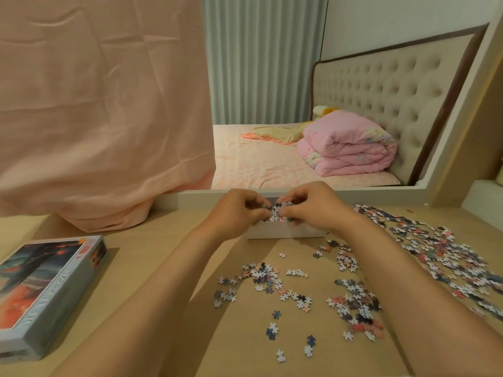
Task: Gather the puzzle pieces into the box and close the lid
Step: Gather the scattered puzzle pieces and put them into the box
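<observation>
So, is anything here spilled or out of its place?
Yes. Many puzzle pieces lie scattered on the table, mostly at the right, outside the white box. The printed lid lies apart at the left, off the box. The left hand and right hand pinch a clump of pieces above the box. Nothing looks damaged.

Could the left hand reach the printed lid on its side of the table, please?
Probably yes, once freed: the left hand helps pinch a clump of puzzle pieces over the white box, but only bare table lies between it and the printed lid.
</observation>
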Available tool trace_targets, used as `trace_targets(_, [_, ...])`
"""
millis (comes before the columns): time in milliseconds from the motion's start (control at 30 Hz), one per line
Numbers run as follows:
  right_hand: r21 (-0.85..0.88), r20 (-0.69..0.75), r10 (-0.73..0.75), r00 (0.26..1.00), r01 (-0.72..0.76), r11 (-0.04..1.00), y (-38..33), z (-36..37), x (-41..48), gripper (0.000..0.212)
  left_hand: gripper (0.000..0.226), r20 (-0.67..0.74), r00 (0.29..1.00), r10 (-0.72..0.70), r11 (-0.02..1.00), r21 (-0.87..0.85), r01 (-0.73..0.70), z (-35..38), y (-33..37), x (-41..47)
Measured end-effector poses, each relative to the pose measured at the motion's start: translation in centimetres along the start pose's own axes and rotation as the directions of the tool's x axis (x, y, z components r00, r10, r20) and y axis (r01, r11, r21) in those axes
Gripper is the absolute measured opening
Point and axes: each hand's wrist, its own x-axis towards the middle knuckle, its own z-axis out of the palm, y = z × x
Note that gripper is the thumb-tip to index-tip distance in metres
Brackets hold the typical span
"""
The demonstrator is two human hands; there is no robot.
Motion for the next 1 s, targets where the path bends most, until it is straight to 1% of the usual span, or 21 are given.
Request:
trace_targets(100, [-0.071,-0.119,-0.042,0.992,0.034,0.997,1.0,0.0,2.0,0.012,0.003,-0.035,0.999,0.027,0.994,0.105,-0.023,0.6,-0.5,2.4])
trace_targets(167, [-0.169,-0.164,-0.077,0.983,0.049,0.984,1.9,0.5,2.7,0.016,0.007,-0.034,0.999,0.04,0.984,0.175,-0.034,1.3,-1.1,3.3])
trace_targets(267, [-0.252,-0.131,-0.109,0.985,0.074,0.965,3.1,0.9,3.5,0.03,0.018,-0.023,0.997,0.073,0.97,0.236,-0.066,2.3,-1.8,4.0])
trace_targets(333, [-0.243,-0.13,-0.117,0.985,0.083,0.967,3.7,0.8,3.7,0.025,0.023,-0.024,0.995,0.099,0.962,0.258,-0.09,2.8,-2.2,4.2])
trace_targets(400, [-0.232,-0.155,-0.126,0.98,0.088,0.969,4.0,0.5,3.7,0.017,0.017,-0.011,0.992,0.124,0.952,0.285,-0.115,3.1,-2.5,4.3])
trace_targets(467, [-0.232,-0.164,-0.131,0.978,0.091,0.969,4.1,0.3,3.7,0.016,0.009,0.012,0.988,0.157,0.937,0.315,-0.152,3.2,-2.5,4.4])
trace_targets(500, [-0.232,-0.16,-0.128,0.979,0.089,0.969,4.2,0.4,3.8,0.017,0.009,0.024,0.985,0.173,0.929,0.329,-0.171,3.2,-2.5,4.4])
trace_targets(533, [-0.231,-0.142,-0.125,0.982,0.089,0.969,4.2,0.4,3.8,0.021,0.01,0.034,0.982,0.183,0.923,0.339,-0.184,3.2,-2.4,4.5])
trace_targets(633, [-0.201,-0.087,-0.118,0.989,0.098,0.975,4.4,0.7,3.9,0.046,0.019,0.056,0.985,0.164,0.927,0.332,-0.173,3.2,-2.5,4.4])
trace_targets(667, [-0.195,-0.084,-0.118,0.989,0.1,0.976,4.4,0.7,3.9,0.048,0.021,0.066,0.985,0.158,0.925,0.339,-0.171,3.2,-2.5,4.3])
trace_targets(733, [-0.21,-0.117,-0.129,0.985,0.103,0.972,4.3,0.6,3.8,0.041,0.023,0.096,0.98,0.173,0.912,0.36,-0.196,3.2,-2.3,4.1])
trace_targets(800, [-0.2,-0.141,-0.127,0.982,0.097,0.975,4.4,0.7,3.8,0.035,0.027,0.179,0.969,0.169,0.895,0.383,-0.227,3.3,-1.8,3.7])
trace_targets(867, [-0.23,-0.138,-0.125,0.983,0.091,0.969,4.6,0.7,3.8,0.031,0.033,0.295,0.948,0.117,0.849,0.466,-0.249,3.5,-1.6,3.3])
trace_targets(900, [-0.254,-0.133,-0.126,0.983,0.089,0.963,4.6,0.8,3.8,0.029,0.036,0.329,0.941,0.081,0.818,0.518,-0.251,3.5,-1.5,3.1])
trace_targets(967, [-0.285,-0.1,-0.136,0.986,0.102,0.953,4.2,0.8,3.5,0.025,0.04,0.332,0.942,0.05,0.788,0.566,-0.242,3.4,-1.7,2.8])
trace_targets(1000, [-0.294,-0.072,-0.144,0.987,0.117,0.949,3.9,0.7,3.2,0.022,0.041,0.317,0.947,0.058,0.796,0.557,-0.235,3.3,-1.8,2.6])
